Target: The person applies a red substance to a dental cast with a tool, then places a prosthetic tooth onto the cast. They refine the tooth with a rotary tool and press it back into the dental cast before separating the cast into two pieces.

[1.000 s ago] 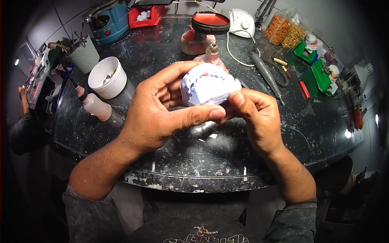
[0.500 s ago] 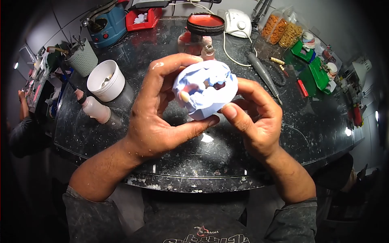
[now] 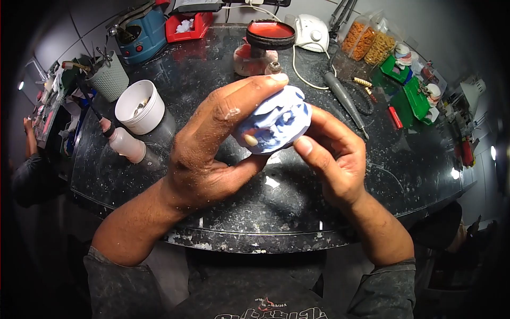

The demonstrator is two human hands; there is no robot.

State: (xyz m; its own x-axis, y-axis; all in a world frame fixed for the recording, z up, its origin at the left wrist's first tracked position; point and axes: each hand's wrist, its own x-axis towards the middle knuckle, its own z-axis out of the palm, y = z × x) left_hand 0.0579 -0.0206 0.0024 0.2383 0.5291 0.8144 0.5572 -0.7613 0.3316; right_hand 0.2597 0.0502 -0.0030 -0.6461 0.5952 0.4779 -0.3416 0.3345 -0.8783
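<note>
A pale blue dental cast (image 3: pixel 279 125) is held up over the middle of the dark, speckled table (image 3: pixel 255 218). One tooth-coloured piece (image 3: pixel 250 140) shows at its lower left. My left hand (image 3: pixel 212 143) grips the cast from the left, fingers over its upper edge and thumb beneath. At the right edge, my right hand (image 3: pixel 337 154) pinches it between thumb and fingers. The underside of the cast and some fingertips are hidden.
Behind the cast stand a small bottle (image 3: pixel 273 68) and a round red-topped dish (image 3: pixel 270 33). To the left are a white tub (image 3: pixel 139 106) and a pink bottle (image 3: pixel 127 144). A grey handpiece (image 3: pixel 345 102) lies right. Another person's arm (image 3: pixel 31 139) shows far left.
The cast has tilted, and its central opening no longer shows. My left fingers have moved farther over its top edge, and my left thumb has drawn back leftward.
</note>
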